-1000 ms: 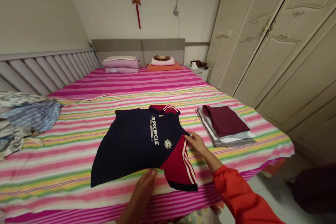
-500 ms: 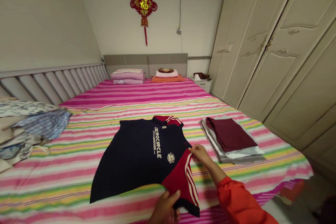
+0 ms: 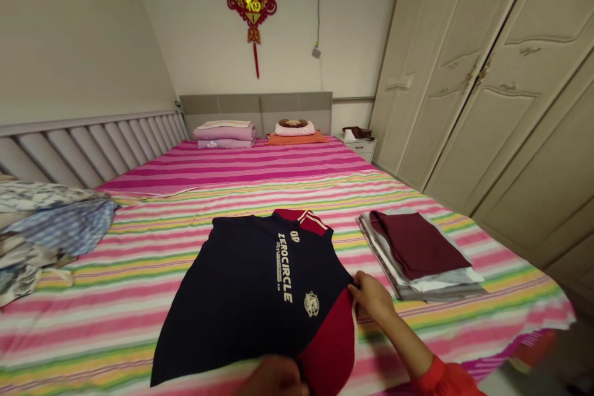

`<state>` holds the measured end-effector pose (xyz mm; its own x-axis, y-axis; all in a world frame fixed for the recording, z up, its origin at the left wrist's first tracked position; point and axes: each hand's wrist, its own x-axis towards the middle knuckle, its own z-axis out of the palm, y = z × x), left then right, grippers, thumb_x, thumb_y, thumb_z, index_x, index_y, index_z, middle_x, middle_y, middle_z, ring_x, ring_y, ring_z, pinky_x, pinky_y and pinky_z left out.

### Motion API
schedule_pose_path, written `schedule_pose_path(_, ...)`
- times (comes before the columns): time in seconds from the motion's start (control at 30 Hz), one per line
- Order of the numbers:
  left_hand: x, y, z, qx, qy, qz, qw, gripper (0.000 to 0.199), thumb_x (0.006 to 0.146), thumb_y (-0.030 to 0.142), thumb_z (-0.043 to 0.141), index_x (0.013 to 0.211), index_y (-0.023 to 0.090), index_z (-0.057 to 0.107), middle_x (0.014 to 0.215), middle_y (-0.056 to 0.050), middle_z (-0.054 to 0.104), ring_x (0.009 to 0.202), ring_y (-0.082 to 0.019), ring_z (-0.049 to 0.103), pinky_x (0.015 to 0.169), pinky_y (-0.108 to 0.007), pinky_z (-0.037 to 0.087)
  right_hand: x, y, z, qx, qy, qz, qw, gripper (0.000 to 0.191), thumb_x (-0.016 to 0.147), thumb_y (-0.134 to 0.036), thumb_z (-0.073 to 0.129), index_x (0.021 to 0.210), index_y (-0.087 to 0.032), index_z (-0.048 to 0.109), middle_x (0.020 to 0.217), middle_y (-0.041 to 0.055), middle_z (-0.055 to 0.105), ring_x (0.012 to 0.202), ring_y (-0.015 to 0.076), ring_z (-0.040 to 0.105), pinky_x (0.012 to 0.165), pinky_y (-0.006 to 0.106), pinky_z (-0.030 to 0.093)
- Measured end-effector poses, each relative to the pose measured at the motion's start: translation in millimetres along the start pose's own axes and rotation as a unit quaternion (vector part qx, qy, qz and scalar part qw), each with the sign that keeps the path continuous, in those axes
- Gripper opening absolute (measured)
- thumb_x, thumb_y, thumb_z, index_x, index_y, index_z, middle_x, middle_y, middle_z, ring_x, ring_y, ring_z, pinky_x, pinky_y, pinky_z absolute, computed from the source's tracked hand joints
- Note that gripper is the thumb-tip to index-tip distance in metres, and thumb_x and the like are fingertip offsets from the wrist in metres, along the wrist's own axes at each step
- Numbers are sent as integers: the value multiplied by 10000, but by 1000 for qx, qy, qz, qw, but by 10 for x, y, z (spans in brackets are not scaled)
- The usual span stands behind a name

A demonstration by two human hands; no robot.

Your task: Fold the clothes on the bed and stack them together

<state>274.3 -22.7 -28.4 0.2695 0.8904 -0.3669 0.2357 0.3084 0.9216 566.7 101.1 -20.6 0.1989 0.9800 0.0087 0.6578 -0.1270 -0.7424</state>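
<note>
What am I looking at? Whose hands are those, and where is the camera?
The camera sits on a person's head and looks down, so you see that person's own two hands. They stand at a bed with a striped sheet. A dark blue shirt with red sleeves lies flat on it. The right hand pinches the shirt's red sleeve near the shoulder. The left hand, low at the picture's edge, touches the shirt's near edge; its fingers are mostly hidden. To the right lies a folded stack, to the left a loose pile of clothes.
</note>
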Motion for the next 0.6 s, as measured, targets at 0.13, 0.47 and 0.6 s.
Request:
schedule_pose_path(0.13,525,511,-416,153,203,158,954,222,793,441,625,796,239,718,850,-46,719,864,-231,650,906,-352,488,184,-279,116,-8,39,-87,995,102,781,-322,576,725,-238,593,755,41,679,698,203,617,633,287,406)
schedule_pose_path(0.47,1101,-56,-758,290,336,225,867,437,846,381,571,1251,226,627,1402,-102,562,1349,-301,449,1177,-495,231,1243,-581,389,-26,91,-26,995,333,799,-417,619,989,-150,677,1008,132,710,947,243,645,777,292,460)
schedule_pose_path(0.6,1115,-121,-774,440,369,255,778,454,924,338,447,1351,212,538,1413,-91,553,1329,-261,479,1112,-491,358,1525,-727,434,-86,57,-5,995,217,770,-342,673,892,-165,695,883,81,717,857,207,644,680,249,417)
